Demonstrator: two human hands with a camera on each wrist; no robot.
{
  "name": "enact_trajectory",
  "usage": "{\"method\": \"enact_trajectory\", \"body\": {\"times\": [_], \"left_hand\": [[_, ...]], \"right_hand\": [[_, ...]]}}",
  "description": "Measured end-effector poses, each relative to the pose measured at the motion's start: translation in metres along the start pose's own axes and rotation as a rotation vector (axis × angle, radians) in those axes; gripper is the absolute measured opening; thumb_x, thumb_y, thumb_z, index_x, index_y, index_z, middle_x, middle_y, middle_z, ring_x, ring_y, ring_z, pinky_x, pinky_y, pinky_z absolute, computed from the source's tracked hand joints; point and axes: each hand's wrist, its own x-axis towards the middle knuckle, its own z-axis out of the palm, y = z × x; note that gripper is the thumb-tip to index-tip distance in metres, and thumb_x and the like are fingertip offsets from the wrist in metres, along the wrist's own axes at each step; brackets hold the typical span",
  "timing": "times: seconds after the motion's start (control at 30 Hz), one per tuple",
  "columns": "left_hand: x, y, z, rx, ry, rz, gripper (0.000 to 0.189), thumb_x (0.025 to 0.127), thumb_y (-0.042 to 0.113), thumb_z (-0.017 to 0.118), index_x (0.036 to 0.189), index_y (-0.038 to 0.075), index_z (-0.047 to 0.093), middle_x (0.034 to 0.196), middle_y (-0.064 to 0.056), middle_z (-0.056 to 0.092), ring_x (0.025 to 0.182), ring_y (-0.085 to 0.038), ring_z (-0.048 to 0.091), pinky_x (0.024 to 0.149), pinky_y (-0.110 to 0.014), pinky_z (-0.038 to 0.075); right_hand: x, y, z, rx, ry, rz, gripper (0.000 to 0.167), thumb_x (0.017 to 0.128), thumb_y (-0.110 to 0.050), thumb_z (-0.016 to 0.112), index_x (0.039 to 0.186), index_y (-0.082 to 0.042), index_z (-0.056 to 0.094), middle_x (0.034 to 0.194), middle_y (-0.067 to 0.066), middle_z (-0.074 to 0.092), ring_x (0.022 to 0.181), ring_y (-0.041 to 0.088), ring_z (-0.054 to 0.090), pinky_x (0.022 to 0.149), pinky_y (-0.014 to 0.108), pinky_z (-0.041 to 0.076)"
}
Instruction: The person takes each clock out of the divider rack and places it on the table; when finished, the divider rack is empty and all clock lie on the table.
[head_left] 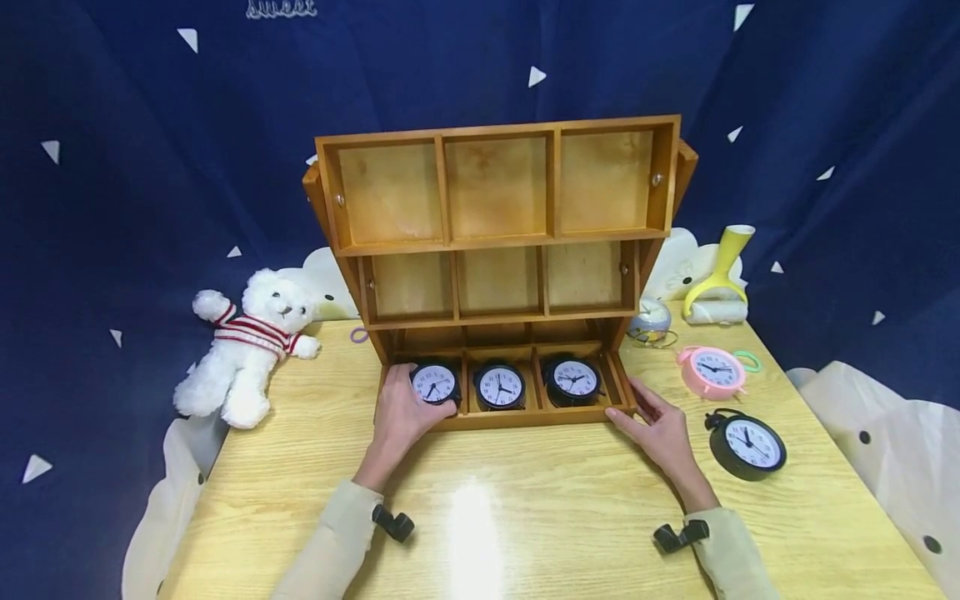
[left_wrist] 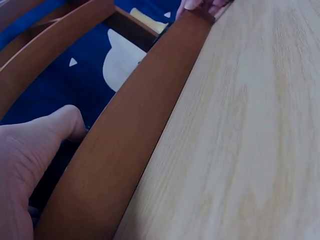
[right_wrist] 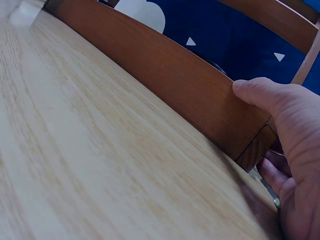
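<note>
Brown wooden three-tiered rack (head_left: 495,279), stood on a pale wood-grain table (head_left: 570,517); its lowest tier (head_left: 517,418) held three round black alarm clocks (head_left: 500,387). Left hand (head_left: 400,412) curled round the leftmost clock (head_left: 435,384); right hand (head_left: 662,431) pinched the rack's front right corner (right_wrist: 242,137).

From here I see an orange-brown shelf (head_left: 497,187), white-dialled black clocks (head_left: 499,387), a pink clock (head_left: 712,372), and navy cloth (head_left: 450,67) patterned with white triangles (head_left: 536,77).

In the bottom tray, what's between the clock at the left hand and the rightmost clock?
The head view shows another black clock there, with a wooden divider on either side.
</note>
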Motion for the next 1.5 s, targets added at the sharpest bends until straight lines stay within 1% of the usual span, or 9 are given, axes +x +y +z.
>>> {"method": "enact_trajectory", "body": {"times": [0.23, 0.33, 0.63, 0.8, 0.93, 1.03, 1.2, 1.37, 1.5], "left_hand": [[0.001, -0.002, 0.000, -0.049, 0.057, 0.021, 0.087, 0.058, 0.044, 0.092, 0.126, 0.001, 0.058, 0.117, -0.013, 0.061, 0.102, -0.029, 0.060, 0.086, -0.044, 0.059], [0.001, -0.002, -0.002, -0.080, 0.072, 0.034, 0.087, 0.057, 0.042, 0.092, 0.126, 0.001, 0.058, 0.118, -0.013, 0.061, 0.103, -0.028, 0.060, 0.088, -0.044, 0.058], [0.001, 0.004, -0.010, -0.157, 0.107, 0.068, 0.087, 0.056, 0.037, 0.093, 0.125, 0.001, 0.055, 0.117, -0.013, 0.058, 0.104, -0.030, 0.058, 0.090, -0.044, 0.056], [0.001, 0.007, -0.014, -0.161, 0.118, 0.088, 0.084, 0.056, 0.037, 0.093, 0.124, 0.002, 0.057, 0.116, -0.012, 0.059, 0.103, -0.029, 0.058, 0.090, -0.044, 0.056], [-0.001, 0.009, -0.019, -0.155, 0.107, 0.076, 0.084, 0.056, 0.037, 0.093, 0.125, 0.003, 0.057, 0.116, -0.010, 0.060, 0.104, -0.028, 0.059, 0.090, -0.044, 0.056], [-0.005, 0.010, -0.026, -0.158, 0.089, 0.050, 0.084, 0.057, 0.037, 0.093, 0.126, 0.003, 0.057, 0.117, -0.010, 0.059, 0.104, -0.028, 0.059, 0.091, -0.044, 0.056], [-0.012, 0.011, -0.043, -0.166, 0.067, 0.005, 0.084, 0.059, 0.035, 0.093, 0.127, 0.002, 0.057, 0.119, -0.011, 0.060, 0.106, -0.029, 0.060, 0.091, -0.046, 0.056], [-0.018, 0.005, -0.060, -0.150, 0.092, -0.004, 0.084, 0.058, 0.034, 0.095, 0.126, 0.000, 0.060, 0.120, -0.013, 0.063, 0.108, -0.031, 0.061, 0.093, -0.047, 0.055], [-0.020, -0.002, -0.072, -0.132, 0.123, -0.005, 0.083, 0.058, 0.034, 0.096, 0.125, 0.000, 0.061, 0.119, -0.014, 0.064, 0.108, -0.032, 0.062, 0.093, -0.048, 0.055]], "right_hand": [[-0.008, -0.034, -0.002, 0.004, -0.021, -0.014, 0.071, 0.088, -0.010, 0.085, 0.148, 0.008, 0.052, 0.152, 0.026, 0.051, 0.138, 0.039, 0.049, 0.098, 0.011, 0.048], [-0.010, -0.041, -0.002, -0.008, -0.023, -0.022, 0.070, 0.088, -0.010, 0.085, 0.147, 0.008, 0.053, 0.151, 0.026, 0.052, 0.137, 0.037, 0.050, 0.098, 0.011, 0.048], [-0.009, -0.040, -0.003, -0.011, -0.019, -0.025, 0.070, 0.088, -0.010, 0.086, 0.147, 0.008, 0.053, 0.151, 0.026, 0.052, 0.137, 0.041, 0.050, 0.100, 0.013, 0.048], [-0.009, -0.041, -0.003, -0.030, -0.023, -0.029, 0.069, 0.088, -0.010, 0.085, 0.147, 0.008, 0.053, 0.150, 0.026, 0.053, 0.136, 0.041, 0.050, 0.099, 0.012, 0.048], [-0.010, -0.040, -0.004, -0.031, -0.029, -0.030, 0.069, 0.089, -0.010, 0.085, 0.147, 0.008, 0.052, 0.151, 0.026, 0.052, 0.136, 0.041, 0.050, 0.099, 0.012, 0.048], [-0.010, -0.040, -0.004, -0.029, -0.029, -0.028, 0.070, 0.089, -0.010, 0.085, 0.148, 0.007, 0.052, 0.151, 0.026, 0.052, 0.137, 0.041, 0.050, 0.098, 0.010, 0.048], [-0.009, -0.038, -0.004, -0.016, -0.036, -0.023, 0.070, 0.089, -0.012, 0.085, 0.148, 0.007, 0.052, 0.152, 0.025, 0.051, 0.137, 0.037, 0.050, 0.098, 0.009, 0.047], [-0.008, -0.037, -0.003, -0.015, -0.040, -0.031, 0.070, 0.089, -0.011, 0.085, 0.148, 0.007, 0.052, 0.151, 0.025, 0.052, 0.136, 0.033, 0.053, 0.099, 0.010, 0.047], [-0.009, -0.037, -0.004, -0.018, -0.033, -0.028, 0.070, 0.089, -0.010, 0.084, 0.148, 0.007, 0.052, 0.151, 0.027, 0.052, 0.135, 0.038, 0.053, 0.098, 0.009, 0.047]]}}
